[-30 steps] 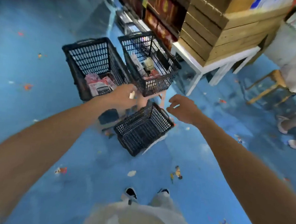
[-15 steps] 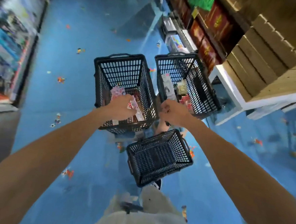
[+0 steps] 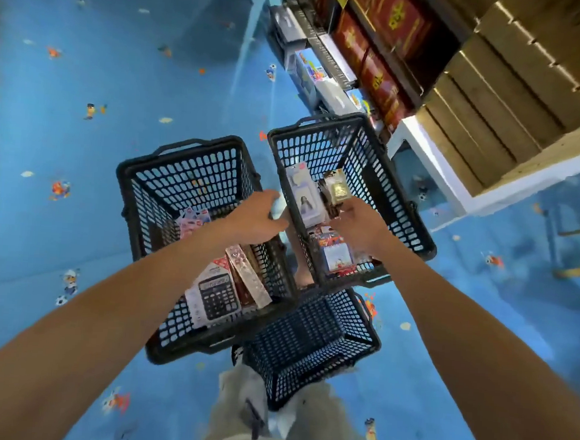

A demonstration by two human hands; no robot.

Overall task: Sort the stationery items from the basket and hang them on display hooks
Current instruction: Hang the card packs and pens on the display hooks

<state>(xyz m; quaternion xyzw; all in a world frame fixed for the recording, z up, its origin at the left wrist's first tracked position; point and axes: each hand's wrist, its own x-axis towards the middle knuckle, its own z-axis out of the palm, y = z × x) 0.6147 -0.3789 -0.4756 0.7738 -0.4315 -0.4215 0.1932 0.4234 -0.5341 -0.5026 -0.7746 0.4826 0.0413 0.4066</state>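
Observation:
Three black mesh baskets stand on the blue floor. The left basket (image 3: 136, 188) holds a carded calculator (image 3: 213, 295) and other flat packs. The right basket (image 3: 398, 203) holds a white carded pack (image 3: 304, 197), a gold pack (image 3: 339, 189) and a colourful pack (image 3: 335, 255). Nearest me, the lower basket (image 3: 307, 341) has nothing in it. My left hand (image 3: 255, 221) hovers between the two upper baskets, fingers curled round a small pale item (image 3: 277, 203). My right hand (image 3: 358, 223) is down inside the right basket, fingertips among the packs by the gold one; its grip is hidden.
Shelving with red boxes (image 3: 378, 61) runs along the upper right. Stacked cardboard cartons (image 3: 495, 107) sit on a white table (image 3: 421, 139) right beside the right basket. Blue floor (image 3: 65, 128) stretches to the left. My legs (image 3: 266, 434) are just behind the lower basket.
I have stepped closer and the view now looks down into the baskets. Both hands moved forward; the right hand went from above the baskets down into the right one.

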